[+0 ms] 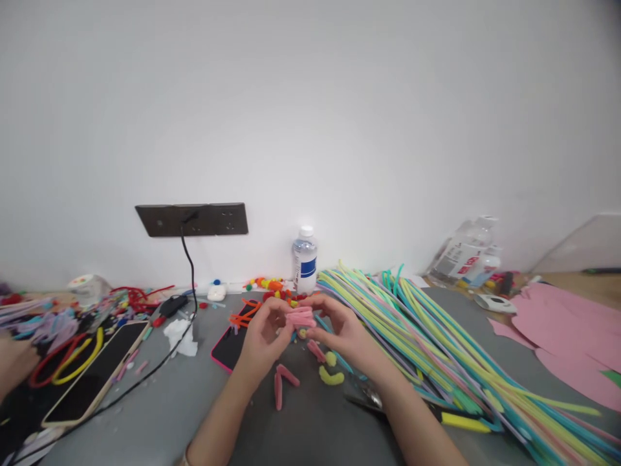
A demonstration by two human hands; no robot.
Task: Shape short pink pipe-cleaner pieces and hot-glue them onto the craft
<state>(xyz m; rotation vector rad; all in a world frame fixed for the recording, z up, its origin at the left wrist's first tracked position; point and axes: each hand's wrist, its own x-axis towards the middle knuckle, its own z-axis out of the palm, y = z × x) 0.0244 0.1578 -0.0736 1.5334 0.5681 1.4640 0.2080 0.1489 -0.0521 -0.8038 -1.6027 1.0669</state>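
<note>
Between my two hands is a bundle of folded pink fuzzy stems (301, 317). My left hand (268, 329) pinches its left side and my right hand (339, 327) grips its right side. Below them on the grey table (310, 427) lies a bent pink piece (279, 385) shaped like a V. A smaller pink piece (316, 351) rests near my right hand, beside a yellow-green ball (330, 359) and a curved yellow-green piece (331, 376).
Long coloured stems (427, 330) spread across the right, with yellow-handled scissors (463, 422) partly under my right forearm. A bottle (305, 262) stands by the wall. Phones (99, 375), a black cable (160, 370) and another person's hand (14, 364) are left; pink sheets (567, 330) lie right.
</note>
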